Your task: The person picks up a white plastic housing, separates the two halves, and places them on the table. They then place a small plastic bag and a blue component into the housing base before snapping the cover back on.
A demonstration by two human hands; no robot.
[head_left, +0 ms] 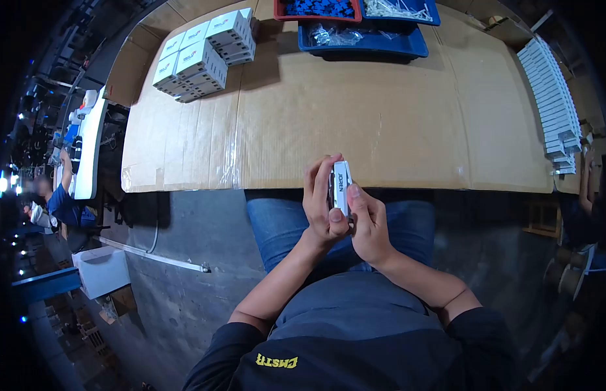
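Note:
A slim white plastic case (341, 186) with dark "JOREN" lettering stands on edge between my two hands, just off the table's front edge and above my lap. My left hand (320, 201) is closed round its left side, fingers at the top and thumb at the bottom end. From the right, my right hand (369, 225) grips it too, with the thumb pressed against the right side. The lower end of the case is partly hidden by my thumbs and palms.
Stacked white boxes (202, 57) stand at the cardboard-covered table's (355, 124) back left. A blue tray (407, 45) of clear bags, a red tray (316, 17) of blue parts and another tray are behind. White pieces (552, 98) line the right edge. A person (68, 195) sits far left.

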